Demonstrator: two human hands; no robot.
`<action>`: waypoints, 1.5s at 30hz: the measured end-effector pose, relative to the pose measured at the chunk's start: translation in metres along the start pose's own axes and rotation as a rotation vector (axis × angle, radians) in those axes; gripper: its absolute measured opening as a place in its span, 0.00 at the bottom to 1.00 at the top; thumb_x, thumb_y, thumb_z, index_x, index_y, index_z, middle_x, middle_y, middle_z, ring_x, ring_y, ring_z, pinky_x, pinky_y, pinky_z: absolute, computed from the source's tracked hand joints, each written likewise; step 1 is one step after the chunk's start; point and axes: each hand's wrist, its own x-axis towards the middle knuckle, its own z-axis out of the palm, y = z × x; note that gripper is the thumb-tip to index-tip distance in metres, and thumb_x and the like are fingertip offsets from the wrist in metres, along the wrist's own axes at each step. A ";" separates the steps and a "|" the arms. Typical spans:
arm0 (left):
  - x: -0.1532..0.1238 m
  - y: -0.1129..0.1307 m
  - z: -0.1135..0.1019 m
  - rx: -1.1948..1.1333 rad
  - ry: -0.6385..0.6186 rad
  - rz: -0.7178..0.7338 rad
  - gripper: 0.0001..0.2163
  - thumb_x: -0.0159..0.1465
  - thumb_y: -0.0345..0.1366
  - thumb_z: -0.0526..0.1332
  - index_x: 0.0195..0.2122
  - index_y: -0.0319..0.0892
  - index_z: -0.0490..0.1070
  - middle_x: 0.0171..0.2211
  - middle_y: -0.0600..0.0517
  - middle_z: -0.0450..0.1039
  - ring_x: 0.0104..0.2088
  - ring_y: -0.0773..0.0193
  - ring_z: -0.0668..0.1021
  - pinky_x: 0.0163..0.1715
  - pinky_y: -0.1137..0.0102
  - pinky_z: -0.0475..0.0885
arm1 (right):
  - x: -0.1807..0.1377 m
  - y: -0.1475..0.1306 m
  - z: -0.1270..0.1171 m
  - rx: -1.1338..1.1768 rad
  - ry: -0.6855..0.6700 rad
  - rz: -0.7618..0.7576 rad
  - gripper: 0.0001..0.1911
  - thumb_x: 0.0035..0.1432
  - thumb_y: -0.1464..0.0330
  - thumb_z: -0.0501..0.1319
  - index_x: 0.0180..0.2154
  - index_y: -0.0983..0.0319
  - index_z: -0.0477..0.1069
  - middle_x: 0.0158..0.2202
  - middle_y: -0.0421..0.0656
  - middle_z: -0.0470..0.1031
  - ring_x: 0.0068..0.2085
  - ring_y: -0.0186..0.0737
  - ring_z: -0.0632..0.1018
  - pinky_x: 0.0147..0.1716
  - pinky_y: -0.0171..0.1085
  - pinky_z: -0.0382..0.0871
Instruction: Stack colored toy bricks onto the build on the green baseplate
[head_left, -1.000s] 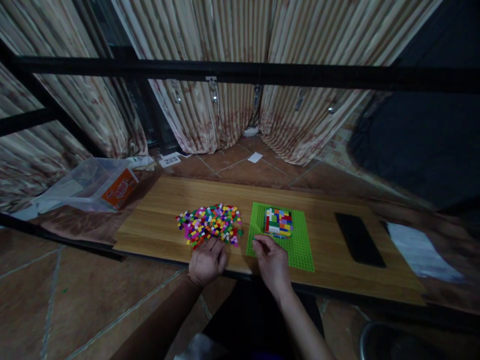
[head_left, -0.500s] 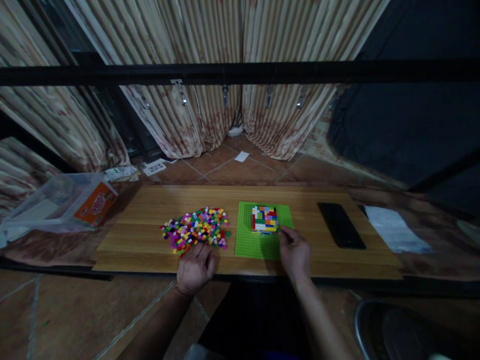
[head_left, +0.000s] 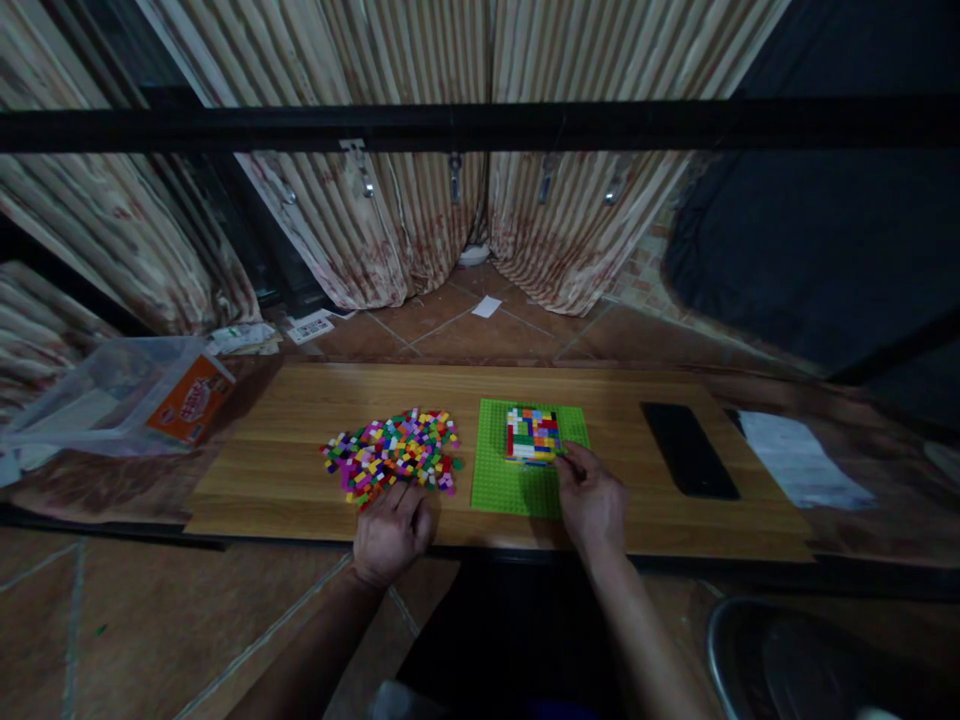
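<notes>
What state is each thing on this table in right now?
left hand, resting at the loose bricks' near edge
right hand, fingertips at the brick panel's near corner
loose bricks, heaped on the table
brick panel, assembled on the baseplate
green baseplate, flat, mostly bare
phone, flat, screen dark
plastic box, tilted beside the table
</notes>
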 end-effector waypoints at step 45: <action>-0.002 0.002 -0.001 0.024 -0.040 -0.051 0.07 0.63 0.31 0.54 0.30 0.43 0.70 0.28 0.50 0.72 0.29 0.63 0.74 0.30 0.69 0.68 | 0.061 -0.020 -0.007 -0.090 -0.578 -0.428 0.39 0.44 0.71 0.63 0.60 0.58 0.63 0.64 0.49 0.59 0.63 0.50 0.61 0.61 0.50 0.55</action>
